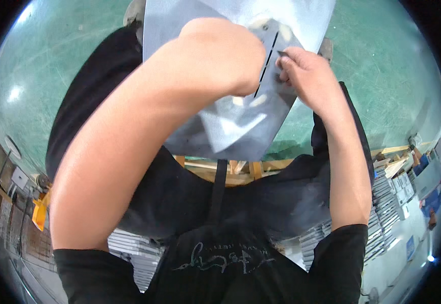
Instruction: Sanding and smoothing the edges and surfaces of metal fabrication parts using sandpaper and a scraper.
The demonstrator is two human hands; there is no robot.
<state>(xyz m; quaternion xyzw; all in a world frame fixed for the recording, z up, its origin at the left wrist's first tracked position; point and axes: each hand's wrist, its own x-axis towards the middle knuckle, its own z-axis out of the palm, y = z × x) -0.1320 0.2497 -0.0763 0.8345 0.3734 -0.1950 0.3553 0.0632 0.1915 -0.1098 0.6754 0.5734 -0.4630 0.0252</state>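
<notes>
A smooth grey metal panel [240,144] lies in front of me, with a row of dark narrow slots [267,63] running along it. Pale, dull patches show on the metal around the slots. My left hand [238,58] rests over the panel just left of the slots, its wrist bent; the fingers are turned away and hidden. Right of the slots, my right hand [306,71] has its thumb and fingers pinched together. A small, dark, pointed piece [282,53] sticks out from that pinch, close above the metal; its kind I cannot make out.
Wooden slats [240,169] show beneath the panel's near edge, between my legs. Green floor [382,81] spreads on both sides. At the left stands a yellow object [40,212] near racks; at the right lie stacked long grey bars [377,207] and boxes.
</notes>
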